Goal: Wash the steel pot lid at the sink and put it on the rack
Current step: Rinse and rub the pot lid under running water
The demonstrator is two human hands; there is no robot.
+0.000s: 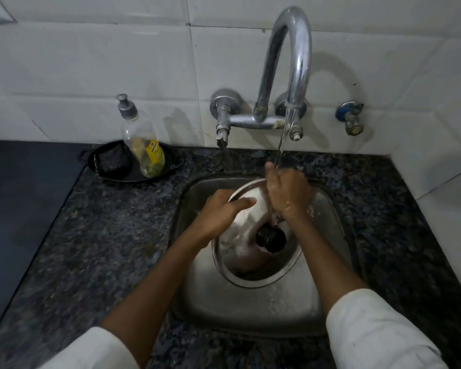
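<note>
Lid under running water, over the sink.

Speckled desk (112,235) around steel sink (250,310); tap (290,62) streaming above. Lid (253,259) tilted in the basin, black knob (271,238) up. Left hand (221,211) gripping the lid's rim, fingers (244,202) over it; right hand (288,191) rubbing its top edge, fingers curled.

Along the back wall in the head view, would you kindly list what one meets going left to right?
Black oval tray → clear plastic soap bottle with grey pump cap → chrome gooseneck tap → blue-handled wall valve.
</note>
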